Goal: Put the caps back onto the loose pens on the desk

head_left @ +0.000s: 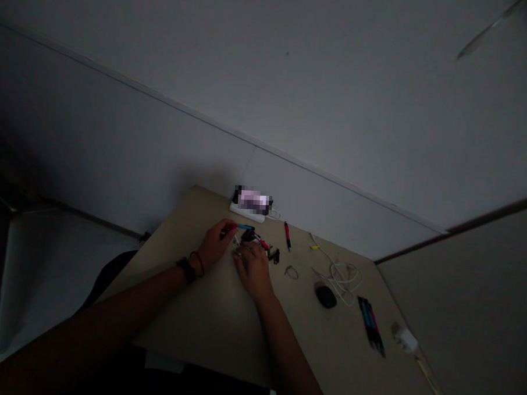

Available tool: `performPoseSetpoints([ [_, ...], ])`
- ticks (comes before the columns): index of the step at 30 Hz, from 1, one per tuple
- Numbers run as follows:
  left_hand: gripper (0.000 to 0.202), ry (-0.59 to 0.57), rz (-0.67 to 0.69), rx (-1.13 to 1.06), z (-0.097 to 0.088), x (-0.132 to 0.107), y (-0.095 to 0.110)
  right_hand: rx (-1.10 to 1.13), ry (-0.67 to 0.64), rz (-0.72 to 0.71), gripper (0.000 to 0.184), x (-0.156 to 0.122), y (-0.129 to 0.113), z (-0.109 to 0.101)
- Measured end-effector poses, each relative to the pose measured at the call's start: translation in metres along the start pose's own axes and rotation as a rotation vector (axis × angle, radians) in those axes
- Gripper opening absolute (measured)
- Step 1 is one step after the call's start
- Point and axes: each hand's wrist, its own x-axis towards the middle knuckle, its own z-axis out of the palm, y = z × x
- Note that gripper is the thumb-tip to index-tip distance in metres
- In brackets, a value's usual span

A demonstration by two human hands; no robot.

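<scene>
Pinching red piece (234, 226) in left hand (217, 242), just left of crosswise blue pen barrel (246, 227); curling right hand (255, 270), cannot tell whether gripping.

Small parts (247, 236) lie on the desk (205, 329) before the phone (253, 200). Right of them lie a computer mouse (325, 296), then pens (370, 325).

Desktop (292, 344): smooth, matt, laminate-like. Wall (337, 107): smooth, matt, apparently painted. Computer mouse (325, 295): dark plastic, dull finish. Coiled cable (336, 279): smooth white plastic sheathing. Blue pen (246, 227), red pen (287, 234) and grouped pens (371, 325): plastic barrels. Adapter (408, 339): pale plastic; gloss indeterminable in the dim light.
</scene>
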Motion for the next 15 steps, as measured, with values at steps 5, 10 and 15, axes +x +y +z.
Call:
performPoseSetpoints([
  [5,0.024,0.006,-0.004,-0.005,0.0007,0.0001,-0.0027,-0.047,-0.067,0.006,0.037,-0.0024,-0.0004,0.0040],
  [10,0.023,-0.007,-0.001,-0.011,0.0020,0.0002,-0.0041,-0.081,-0.147,0.038,0.044,-0.0017,-0.0046,0.0036],
  [15,0.023,-0.014,-0.010,-0.009,0.0029,-0.0012,-0.0008,-0.102,-0.161,0.067,0.046,0.0015,-0.0075,0.0042],
])
